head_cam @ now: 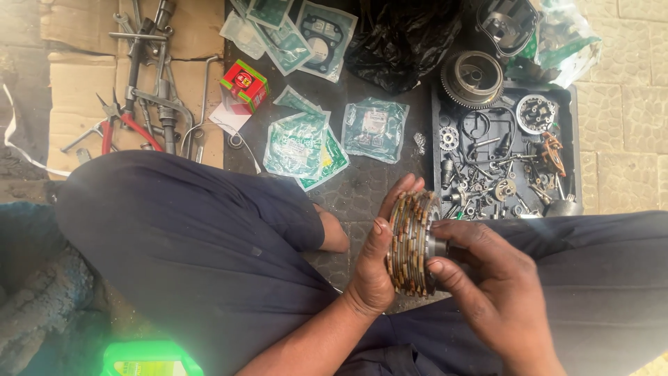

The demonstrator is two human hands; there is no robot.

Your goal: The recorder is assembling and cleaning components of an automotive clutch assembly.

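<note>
A stack of worn clutch plates (410,240) on a metal hub stands on edge between my hands, above my lap. My left hand (379,261) wraps the stack from the left, thumb on its rim and fingers behind it. My right hand (487,285) grips the hub's grey centre from the right with thumb and fingers. Both hands hold the same pack.
A black tray (574,150) of small engine parts, gears and bolts lies just beyond my hands. Sealed gasket packets (299,143) and a red box (243,85) lie on the ground. Pliers and wrenches rest on cardboard (76,90) at far left. A green container (149,358) sits bottom left.
</note>
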